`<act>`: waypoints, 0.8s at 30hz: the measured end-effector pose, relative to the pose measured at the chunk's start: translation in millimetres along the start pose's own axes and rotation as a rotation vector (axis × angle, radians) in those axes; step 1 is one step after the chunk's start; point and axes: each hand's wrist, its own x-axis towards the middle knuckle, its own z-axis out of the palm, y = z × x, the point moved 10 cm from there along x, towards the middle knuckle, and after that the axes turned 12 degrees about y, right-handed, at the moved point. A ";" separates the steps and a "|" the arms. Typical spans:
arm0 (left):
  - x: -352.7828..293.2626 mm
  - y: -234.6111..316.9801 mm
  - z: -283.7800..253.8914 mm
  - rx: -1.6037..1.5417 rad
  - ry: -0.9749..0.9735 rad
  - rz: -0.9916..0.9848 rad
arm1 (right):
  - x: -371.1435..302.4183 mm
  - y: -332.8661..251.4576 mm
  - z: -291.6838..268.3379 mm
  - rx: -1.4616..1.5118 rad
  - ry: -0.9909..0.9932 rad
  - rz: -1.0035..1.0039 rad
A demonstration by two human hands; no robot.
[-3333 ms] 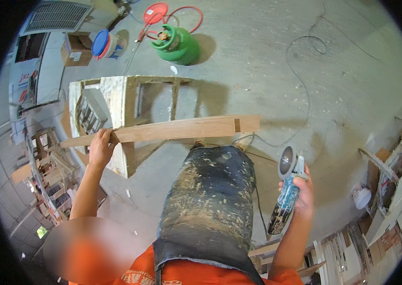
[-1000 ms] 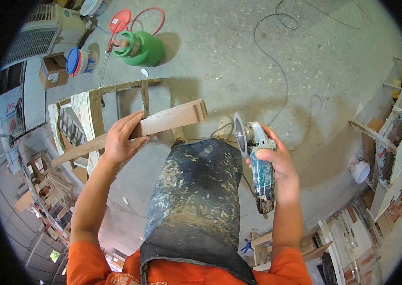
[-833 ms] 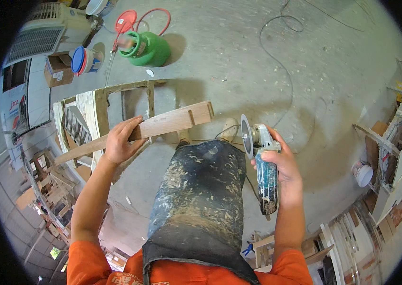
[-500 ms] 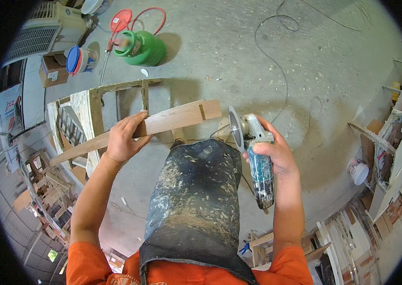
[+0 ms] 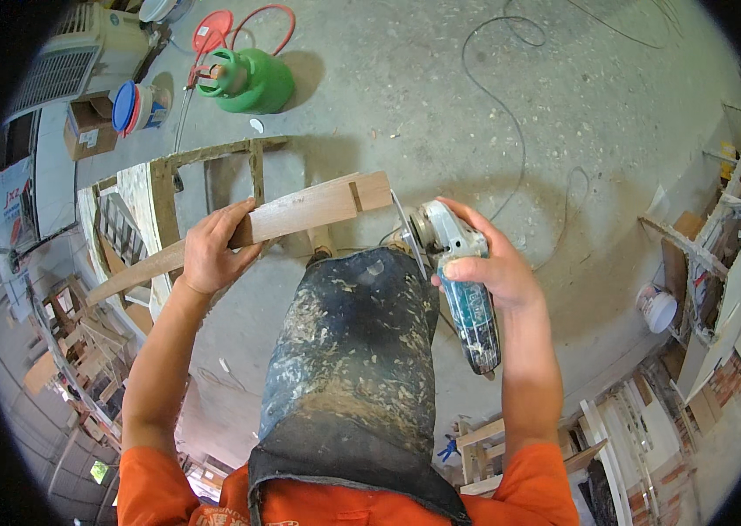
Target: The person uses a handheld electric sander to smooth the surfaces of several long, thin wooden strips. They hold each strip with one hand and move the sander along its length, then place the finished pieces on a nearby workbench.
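My left hand (image 5: 219, 245) is closed around a long tapered wooden board (image 5: 304, 213), which slants from the lower left up to the middle. Near its right end a dark notch crosses the wood. In my right hand (image 5: 497, 267) is a teal and grey angle grinder (image 5: 468, 307), gripped by its body with the thumb on top. The grinder's thin round disc (image 5: 408, 232) stands nearly edge-on beside the board's right end; whether it touches the wood I cannot tell. My stained dark apron (image 5: 348, 342) lies below both.
A worn wooden frame (image 5: 160, 202) stands under the board's left part. Further off are a green gas cylinder (image 5: 256, 81) with a red hose, buckets (image 5: 147, 107) and a cardboard box (image 5: 90, 127). A cable (image 5: 510, 114) trails over the floor. Wood scraps and shelving line the right.
The grinder has tilted and moved left, bringing its disc closer to the board's end. The board and my left hand have shifted slightly left and up in view.
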 end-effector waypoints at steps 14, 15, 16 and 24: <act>-58.5 -31.9 -37.0 0.086 -0.079 -0.123 | -101.0 163.7 -161.9 0.152 0.446 0.189; -78.0 -46.9 -48.1 0.104 -0.070 -0.167 | -115.4 163.7 -167.7 0.132 0.462 0.165; -97.2 -61.2 -59.6 0.122 -0.061 -0.214 | -127.6 162.2 -171.6 0.112 0.476 0.143; -195.1 -177.8 -152.1 0.365 -0.281 -0.474 | -218.3 195.5 -143.1 0.188 0.694 0.202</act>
